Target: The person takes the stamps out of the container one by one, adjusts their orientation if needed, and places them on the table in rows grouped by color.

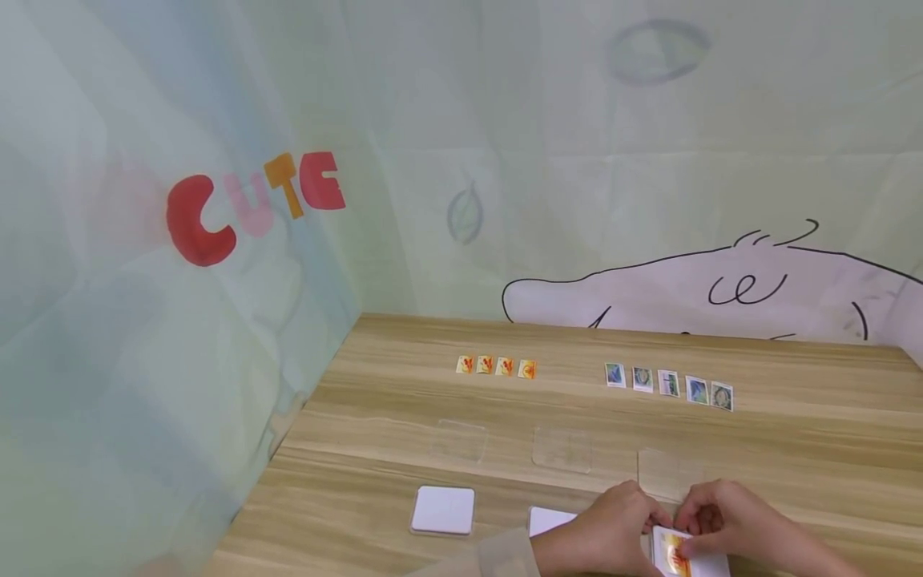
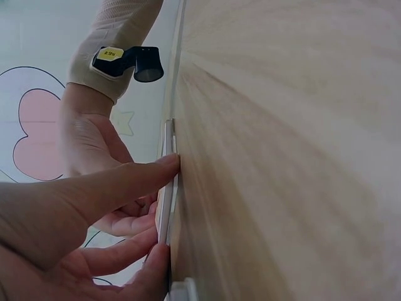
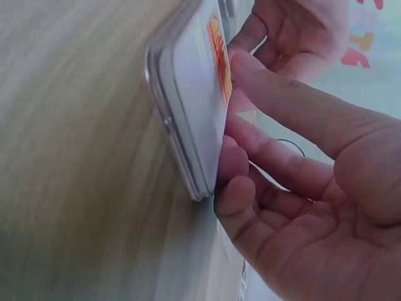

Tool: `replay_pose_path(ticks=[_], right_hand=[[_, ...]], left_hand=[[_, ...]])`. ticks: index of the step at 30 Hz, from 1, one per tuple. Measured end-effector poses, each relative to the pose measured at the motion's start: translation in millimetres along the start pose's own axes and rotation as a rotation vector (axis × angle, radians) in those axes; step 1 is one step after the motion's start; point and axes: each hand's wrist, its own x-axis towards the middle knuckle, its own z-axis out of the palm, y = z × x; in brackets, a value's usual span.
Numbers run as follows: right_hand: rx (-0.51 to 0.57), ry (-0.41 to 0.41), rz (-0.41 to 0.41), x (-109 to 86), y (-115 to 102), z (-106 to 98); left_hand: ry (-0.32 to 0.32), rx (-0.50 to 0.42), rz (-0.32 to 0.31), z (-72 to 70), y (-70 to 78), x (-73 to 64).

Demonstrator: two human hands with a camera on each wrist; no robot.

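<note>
Before me on the table lies a white square in a clear case (image 1: 710,566), with a small orange picture (image 1: 675,554) on its white face. My left hand (image 1: 609,525) holds the case by its edges, thumb on one side and fingers on the other; its thin edge (image 2: 165,213) shows in the left wrist view. My right hand (image 1: 750,525) has its thumb on the orange picture (image 3: 218,56), fingers curled against the edge of the white square (image 3: 194,81). Part of the picture is hidden by the thumb.
Two more white squares in clear cases (image 1: 443,510) sit to the left, one partly behind my left arm. Thin clear squares (image 1: 562,449) lie beyond them. Farther back are a row of orange pictures (image 1: 505,367) and a row of blue-green pictures (image 1: 668,384).
</note>
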Motion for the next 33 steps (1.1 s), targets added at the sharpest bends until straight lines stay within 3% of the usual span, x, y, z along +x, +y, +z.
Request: replay_pose_path(ticks=[12, 17, 33], right_hand=[[-0.099, 0.059, 0.1, 0.5, -5.7, 8.8], [-0.144, 0.088, 0.108, -1.0, -5.3, 10.2], [-0.126, 0.105, 0.095, -1.2, -3.2, 11.9]], left_hand=[[-0.032, -0.044, -0.017, -0.1, 0.3, 0.1], [-0.033, -0.049, -0.009, 0.6, -1.1, 0.1], [-0.042, -0.043, -0.029, -1.9, 0.2, 1.0]])
